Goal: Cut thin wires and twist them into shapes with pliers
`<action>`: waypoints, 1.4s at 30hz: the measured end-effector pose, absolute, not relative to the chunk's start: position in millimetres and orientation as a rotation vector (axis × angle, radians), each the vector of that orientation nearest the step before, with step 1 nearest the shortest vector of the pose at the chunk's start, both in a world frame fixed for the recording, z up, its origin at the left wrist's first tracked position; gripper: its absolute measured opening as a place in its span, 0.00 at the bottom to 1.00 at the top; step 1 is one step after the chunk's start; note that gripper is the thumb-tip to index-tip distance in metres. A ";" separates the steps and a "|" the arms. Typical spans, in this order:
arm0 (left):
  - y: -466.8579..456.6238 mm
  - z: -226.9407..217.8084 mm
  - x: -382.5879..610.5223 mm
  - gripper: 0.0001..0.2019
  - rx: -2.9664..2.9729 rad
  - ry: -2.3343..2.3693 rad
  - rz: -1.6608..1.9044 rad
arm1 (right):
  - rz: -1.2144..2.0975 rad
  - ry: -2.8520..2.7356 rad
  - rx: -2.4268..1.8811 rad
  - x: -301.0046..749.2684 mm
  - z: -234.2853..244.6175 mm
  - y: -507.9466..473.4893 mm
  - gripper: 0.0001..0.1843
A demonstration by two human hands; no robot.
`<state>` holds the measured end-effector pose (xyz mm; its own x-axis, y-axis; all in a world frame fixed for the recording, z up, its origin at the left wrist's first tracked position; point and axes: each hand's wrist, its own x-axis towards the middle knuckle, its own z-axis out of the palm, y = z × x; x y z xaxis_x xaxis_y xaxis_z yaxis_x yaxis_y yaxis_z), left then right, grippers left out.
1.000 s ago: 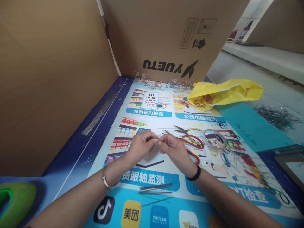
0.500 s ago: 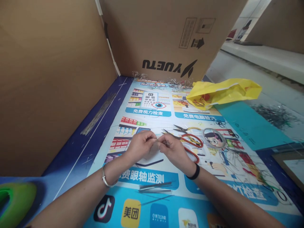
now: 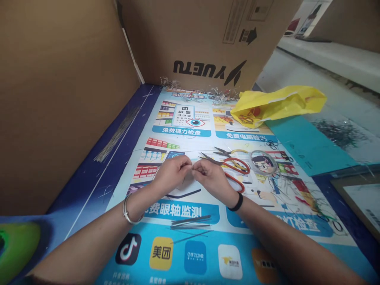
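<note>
Compared with a half second ago, the whole view has tipped a little downward: the cardboard (image 3: 213, 43) with its dark upside-down lettering sits higher at the top of the frame, the green roll (image 3: 20, 247) at lower left is cut off further by the edge, and small captions under the printed icons now show along the bottom. The left hand (image 3: 172, 172) and the right hand (image 3: 212, 176) have shifted slightly up and left with the rest of the scene, and remain near the middle of the frame with their fingertips together. On each, the fingers (image 3: 186, 168) are pinched closed, thumb against forefinger, on a thin piece (image 3: 192, 168) held between the two hands at the centre of the frame, too small and blurred to identify. Around them little else differs: red-handled pliers (image 3: 237, 162) lie just beside the right hand, with yellow-handled pliers (image 3: 224, 152) behind; loose dark strips (image 3: 190, 223) rest at lower centre on the printed sheet (image 3: 121, 194) covering the blue tabletop (image 3: 97, 190). A bundle of thin wires (image 3: 118, 134) stays at left of centre, and the yellow bag (image 3: 287, 105) keeps its place at upper right, partly over the teal sheet (image 3: 308, 146).
</note>
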<state>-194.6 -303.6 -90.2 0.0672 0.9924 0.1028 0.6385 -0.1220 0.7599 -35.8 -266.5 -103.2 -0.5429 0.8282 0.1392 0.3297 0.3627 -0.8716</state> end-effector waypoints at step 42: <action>-299.5 -86.5 -191.3 0.08 1.164 1.299 1.325 | -0.326 -3.023 -1.258 39.0 -57.8 -191.8 0.11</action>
